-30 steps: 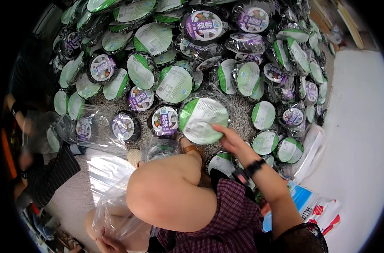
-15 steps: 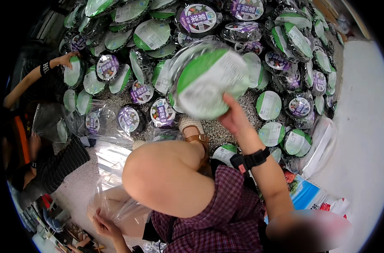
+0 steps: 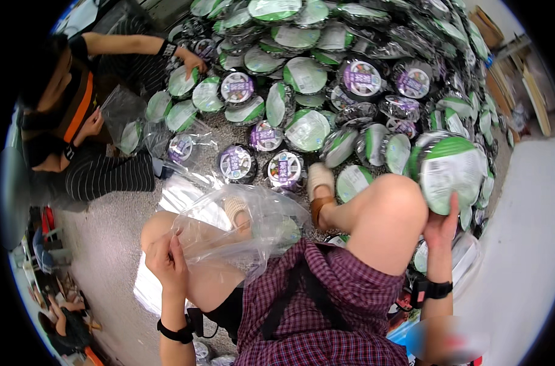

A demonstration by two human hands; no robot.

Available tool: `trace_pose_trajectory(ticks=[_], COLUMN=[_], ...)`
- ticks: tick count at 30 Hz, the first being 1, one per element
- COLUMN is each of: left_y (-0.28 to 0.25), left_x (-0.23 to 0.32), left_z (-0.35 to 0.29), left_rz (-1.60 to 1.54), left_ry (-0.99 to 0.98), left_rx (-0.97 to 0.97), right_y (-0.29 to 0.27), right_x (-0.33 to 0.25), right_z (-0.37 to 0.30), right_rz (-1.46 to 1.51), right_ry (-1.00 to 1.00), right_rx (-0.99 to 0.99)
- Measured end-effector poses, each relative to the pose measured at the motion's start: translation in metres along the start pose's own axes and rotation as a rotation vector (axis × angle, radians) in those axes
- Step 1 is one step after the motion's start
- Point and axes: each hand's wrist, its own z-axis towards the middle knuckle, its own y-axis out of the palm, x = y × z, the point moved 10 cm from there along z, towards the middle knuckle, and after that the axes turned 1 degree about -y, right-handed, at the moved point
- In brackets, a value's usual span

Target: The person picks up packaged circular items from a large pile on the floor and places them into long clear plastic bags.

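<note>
Bag [image 3: 259,213], clear plastic, pinched at left end by left hand [image 3: 166,259], sprawling rightward between legs, long axis left-right. Right knee [image 3: 399,201] up, standing between. Over at right, well apart: round green-and-white pack [image 3: 451,174], tilted, held in right hand [image 3: 440,230], thumb on near edge; bag lies left of that hand, slightly nearer.

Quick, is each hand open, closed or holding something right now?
Left hand: closed, holding a clear, thin plastic bag.
Right hand: closed, holding a round, plastic-wrapped green-and-white package.
</note>
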Motion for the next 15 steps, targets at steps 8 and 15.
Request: trace_pose_trajectory(ticks=[8, 15], left_y=[0.017, 0.051], left_x=[0.039, 0.111], left_z=[-0.002, 0.018], left_rz=[-0.004, -0.257], left_ry=[0.169, 0.461], left_rx=[-0.217, -0.371], right_y=[0.116, 0.186], right_x=[-0.073, -0.032], right_z=[-0.020, 0.020], right_rz=[-0.273, -0.542], right_ry=[-0.524, -0.574], right_rx=[-0.026, -0.074])
